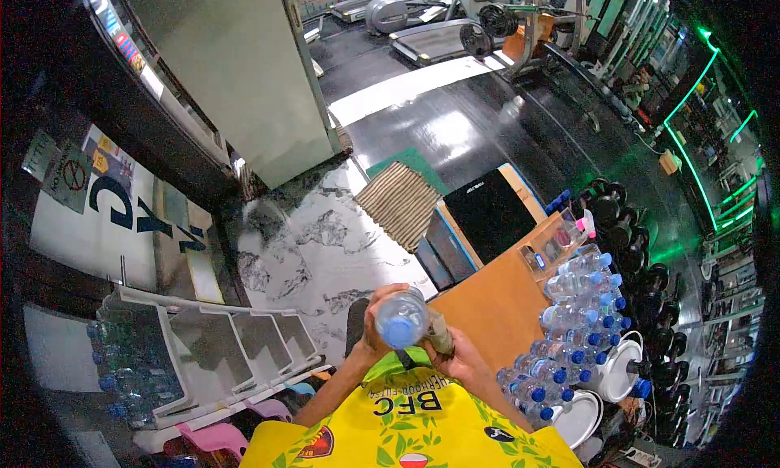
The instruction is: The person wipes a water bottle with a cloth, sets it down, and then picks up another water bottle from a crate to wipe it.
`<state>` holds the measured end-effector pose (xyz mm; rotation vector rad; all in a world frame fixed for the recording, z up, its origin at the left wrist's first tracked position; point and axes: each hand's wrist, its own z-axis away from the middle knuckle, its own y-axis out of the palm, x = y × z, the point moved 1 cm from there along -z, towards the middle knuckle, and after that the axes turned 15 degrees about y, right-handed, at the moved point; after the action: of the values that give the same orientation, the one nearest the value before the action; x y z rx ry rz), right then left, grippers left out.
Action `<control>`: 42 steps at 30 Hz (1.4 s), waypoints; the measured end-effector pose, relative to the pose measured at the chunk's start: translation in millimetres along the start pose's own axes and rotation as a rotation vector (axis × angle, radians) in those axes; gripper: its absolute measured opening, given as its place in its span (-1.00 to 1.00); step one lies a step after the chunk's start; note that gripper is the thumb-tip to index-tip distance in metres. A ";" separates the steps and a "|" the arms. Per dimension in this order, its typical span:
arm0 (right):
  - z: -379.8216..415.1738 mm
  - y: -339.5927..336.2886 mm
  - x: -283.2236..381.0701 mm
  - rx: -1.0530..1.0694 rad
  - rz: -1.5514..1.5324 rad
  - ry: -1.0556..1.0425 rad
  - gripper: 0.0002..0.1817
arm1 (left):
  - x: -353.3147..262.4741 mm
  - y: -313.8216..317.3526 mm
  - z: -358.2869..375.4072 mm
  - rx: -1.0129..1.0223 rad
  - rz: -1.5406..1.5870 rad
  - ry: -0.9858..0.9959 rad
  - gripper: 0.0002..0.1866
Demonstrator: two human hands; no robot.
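Head view, single frame. I held a plastic water bottle in both hands at chest height, just below the centre of the frame, its blue cap turned toward the camera so the bottle pointed up at me. My left hand was wrapped around the left side of the bottle, fingers closed on its body. My right hand closed on the lower end from the right, and something tan showed between that hand and the bottle; I could not tell what it was. Both hands gripped firmly, which kept the bottle steady off any surface.

The bottle hung above the near edge of the orange desk, not touching it. At the right of the frame, a crowd of blue-capped bottles stood upright and packed close together on the desk, within reach of my right hand. White round lids or plates lay just beside them, lower right.

Lower left, a white tiered rack stood on the floor with more bottles stored in its left bin; the other bins looked unfilled. The marble-patterned floor filled the centre.
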<state>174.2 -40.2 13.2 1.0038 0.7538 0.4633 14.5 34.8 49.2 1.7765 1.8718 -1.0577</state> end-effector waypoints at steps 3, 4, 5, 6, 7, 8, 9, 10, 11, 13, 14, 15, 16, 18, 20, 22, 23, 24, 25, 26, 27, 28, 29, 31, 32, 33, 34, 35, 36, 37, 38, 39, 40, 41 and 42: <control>14.4 10.0 7.8 0.050 0.097 -0.063 -0.66 | 5.1 0.2 -4.5 -0.016 -0.113 0.415 -0.33; 17.5 8.9 12.0 -0.040 0.204 -0.193 -0.60 | 0.6 0.1 -6.7 -0.051 -0.106 0.383 -0.31; 18.6 23.0 7.2 -0.039 0.203 -0.195 -0.60 | -2.2 0.8 -7.8 -0.086 -0.099 0.351 -0.28; 22.1 40.1 2.1 -0.213 0.330 -0.478 -0.57 | -0.5 3.6 -3.0 -0.084 -0.097 0.352 -0.28; 26.0 50.9 -0.6 -0.387 0.453 -0.762 -0.55 | 4.8 6.2 4.8 -0.170 -0.003 0.098 -0.31; 32.1 47.0 -0.4 -0.568 0.562 -0.846 -0.72 | 10.2 8.5 11.3 -0.253 0.089 -0.156 -0.33; 30.4 39.1 -6.7 -0.567 0.559 -0.848 -0.72 | 10.0 10.9 9.3 -0.251 0.090 -0.155 -0.33; 24.5 29.9 -14.7 -0.452 0.800 -0.969 -0.70 | 11.3 13.7 5.9 -0.419 0.150 -0.281 -0.37; 19.1 22.5 -16.1 -0.326 1.042 -1.081 -0.63 | 12.8 18.0 1.0 -0.589 0.210 -0.407 -0.41; 23.9 57.2 -22.9 -0.554 2.241 -1.342 -0.64 | -21.2 18.5 -28.1 -0.726 0.527 -0.567 -0.49; 17.8 58.0 -27.4 -0.552 2.209 -1.370 -0.61 | -24.6 17.1 -30.1 -0.699 0.563 -0.669 -0.53; 14.4 57.8 -29.6 -0.547 2.177 -1.396 -0.58 | -26.2 15.5 -30.6 -0.671 0.597 -0.770 -0.56; 12.3 56.7 -27.9 -0.545 2.175 -1.399 -0.58 | -25.9 14.8 -31.0 -0.642 0.628 -0.869 -0.60; 7.2 48.6 -22.0 -0.563 1.786 -1.288 -0.57 | -12.7 17.5 -13.3 -0.687 0.644 -0.915 -0.60; 0.3 35.7 -13.4 -0.592 1.671 -1.213 -0.61 | 15.8 19.9 14.6 -0.731 0.664 -0.956 -0.61; -0.5 25.2 -13.0 -0.747 1.433 -1.018 -0.70 | 42.8 17.1 36.4 -0.603 0.924 -1.010 -0.58; -4.8 8.6 -5.6 -0.748 1.434 -1.017 -0.70 | 47.4 17.4 43.3 -0.603 0.924 -1.011 -0.58; -13.0 9.6 2.9 -0.769 1.287 -0.935 -0.69 | 43.5 16.2 39.6 -0.619 0.955 -1.005 -0.55; -17.2 10.2 6.7 -0.784 1.140 -0.852 -0.67 | 39.7 15.1 35.7 -0.634 0.986 -0.998 -0.52; -12.8 8.8 4.2 -0.433 0.591 -0.535 -0.63 | 33.1 19.4 33.2 -0.634 0.985 -0.999 -0.52; -13.2 5.6 5.9 -0.432 0.591 -0.534 -0.63 | 5.2 22.2 8.8 -0.717 0.762 -0.873 -0.48; -14.6 -0.6 8.4 -0.413 0.552 -0.442 -0.63 | -10.2 22.3 -4.4 -0.790 0.539 -0.742 -0.42; -14.6 -4.7 9.2 -0.395 0.511 -0.351 -0.63 | -9.4 21.7 -2.4 -0.790 0.538 -0.744 -0.42; -16.4 7.6 -1.0 -0.321 0.464 -0.280 -0.63 | -5.1 17.8 5.4 -0.772 0.452 -0.679 -0.34; -17.6 17.1 -7.0 -0.243 0.421 -0.210 -0.63 | 0.2 16.9 10.5 -0.776 0.452 -0.678 -0.34; -16.5 26.2 -12.4 -0.244 0.426 -0.205 -0.63 | 6.2 15.8 15.7 -0.710 0.333 -0.600 -0.34; -14.1 35.0 -18.4 -0.242 0.487 -0.232 -0.64 | 5.4 14.3 14.9 -0.642 0.213 -0.524 -0.35; -12.3 38.6 -21.6 -0.241 0.546 -0.259 -0.64 | 3.9 13.8 14.8 -0.647 0.211 -0.527 -0.35; -14.1 23.4 -18.0 -0.244 0.546 -0.258 -0.64 | -4.9 11.4 5.5 -0.609 0.094 -0.437 -0.36; -18.1 -3.8 -10.0 -0.309 0.689 -0.307 -0.64 | -9.8 9.9 -0.1 -0.567 -0.022 -0.344 -0.38; -20.4 -18.4 -6.1 -0.373 0.831 -0.356 -0.64 | -9.1 9.2 1.4 -0.565 -0.022 -0.345 -0.38; -17.6 -8.3 -9.6 -0.373 0.830 -0.356 -0.64 | -7.3 8.4 4.0 -0.525 -0.043 -0.325 -0.36; -12.0 10.4 -15.4 -0.337 0.635 -0.332 -0.64 | -4.9 8.0 6.8 -0.486 -0.064 -0.304 -0.35; -9.1 20.4 -18.5 -0.300 0.441 -0.306 -0.64 | 1.0 9.0 11.4 -0.487 -0.065 -0.304 -0.35; -8.5 16.0 -17.5 -0.301 0.443 -0.303 -0.64 | 5.5 10.1 13.0 -0.493 -0.009 -0.309 -0.34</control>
<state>156.0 -39.3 30.6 0.9268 0.1759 0.7620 20.3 28.7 34.1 1.2497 1.7546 -0.7359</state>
